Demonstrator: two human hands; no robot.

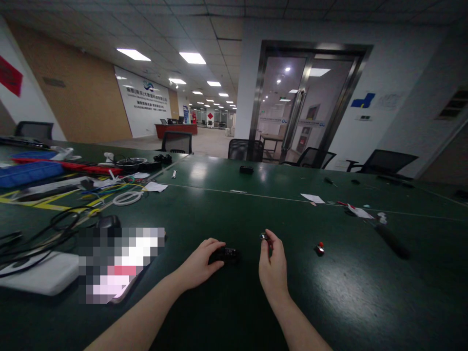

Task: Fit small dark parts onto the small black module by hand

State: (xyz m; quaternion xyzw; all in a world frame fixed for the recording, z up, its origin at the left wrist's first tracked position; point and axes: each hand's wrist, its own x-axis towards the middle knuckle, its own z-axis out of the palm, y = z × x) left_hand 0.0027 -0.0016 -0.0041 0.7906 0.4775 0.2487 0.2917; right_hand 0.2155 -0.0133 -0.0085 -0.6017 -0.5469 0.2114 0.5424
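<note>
My left hand (201, 263) is closed around the left end of a small black device (227, 254) on the dark green table (234, 312). Its thumb and fingers press on the device from near and far sides. To the right of it, my right hand (272, 265) pinches a small dark piece with a shiny spot (263, 236) between thumb and fingertips, apart from the black device. What that piece is cannot be made out. A small red and silver object (320, 248) lies on the table to the right of my right hand.
On the left lie a blurred-out phone (135, 263), a white box (47, 273), tangled cables (62, 229) and a blue tray (32, 173). Farther off are a black block (246, 169) and paper scraps (312, 198). A black rod-like handle (393, 241) lies right. Chairs (245, 149) line the far edge.
</note>
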